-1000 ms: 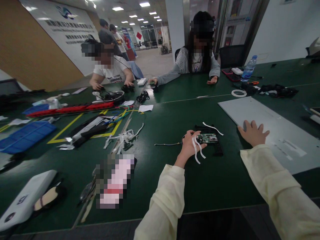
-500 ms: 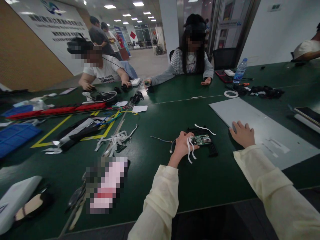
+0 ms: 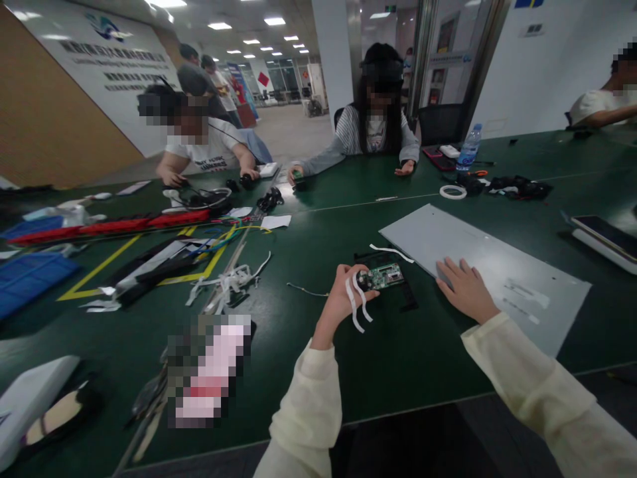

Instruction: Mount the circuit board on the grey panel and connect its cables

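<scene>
My left hand (image 3: 344, 292) is closed around the near-left end of a green circuit board (image 3: 388, 275) with a dark round part on it. Two curled white tape strips (image 3: 355, 302) hang by its fingers. Under and behind the board lies a black plastic piece (image 3: 409, 299), partly covered. A thin cable (image 3: 306, 290) runs out to the left of the hand. My right hand (image 3: 466, 289) rests flat, fingers spread, on the left part of a light grey panel (image 3: 497, 242). Another white strip (image 3: 391, 251) lies at the panel's left edge.
A heap of white strips (image 3: 231, 285) and a pixelated phone-like object (image 3: 213, 372) lie to the left. A roll of white tape (image 3: 452, 192), black bundles (image 3: 517, 187) and a water bottle (image 3: 469, 147) stand beyond the panel. Two people sit across the table.
The grey panel has shifted left and turned, with my right hand on it. My left hand has lifted the circuit board off the black piece.
</scene>
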The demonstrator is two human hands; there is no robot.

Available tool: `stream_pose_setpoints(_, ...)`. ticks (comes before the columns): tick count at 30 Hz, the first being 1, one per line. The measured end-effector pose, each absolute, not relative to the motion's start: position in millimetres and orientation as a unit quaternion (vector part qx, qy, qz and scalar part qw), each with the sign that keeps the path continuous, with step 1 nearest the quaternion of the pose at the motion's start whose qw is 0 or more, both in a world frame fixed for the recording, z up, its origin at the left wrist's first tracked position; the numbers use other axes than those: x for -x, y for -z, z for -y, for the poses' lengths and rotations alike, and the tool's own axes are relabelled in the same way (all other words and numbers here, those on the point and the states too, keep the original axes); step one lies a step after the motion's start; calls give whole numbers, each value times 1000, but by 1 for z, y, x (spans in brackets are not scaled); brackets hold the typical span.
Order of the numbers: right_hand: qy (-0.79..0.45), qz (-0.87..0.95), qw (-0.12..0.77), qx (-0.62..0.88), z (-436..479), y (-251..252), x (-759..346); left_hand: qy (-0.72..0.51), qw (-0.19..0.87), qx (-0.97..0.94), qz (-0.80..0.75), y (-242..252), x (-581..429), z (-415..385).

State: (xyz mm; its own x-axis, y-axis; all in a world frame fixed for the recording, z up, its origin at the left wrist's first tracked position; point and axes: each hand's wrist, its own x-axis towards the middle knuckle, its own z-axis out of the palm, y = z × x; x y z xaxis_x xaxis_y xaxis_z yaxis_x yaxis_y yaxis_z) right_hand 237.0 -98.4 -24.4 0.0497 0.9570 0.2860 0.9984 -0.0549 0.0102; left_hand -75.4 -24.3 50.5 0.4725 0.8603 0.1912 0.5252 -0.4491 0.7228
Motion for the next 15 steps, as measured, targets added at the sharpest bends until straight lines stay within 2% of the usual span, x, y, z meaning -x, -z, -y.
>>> stream_pose_setpoints(15,7,796,113,595,140,5,-190,-273,241,-799,-478,-86,108,40)
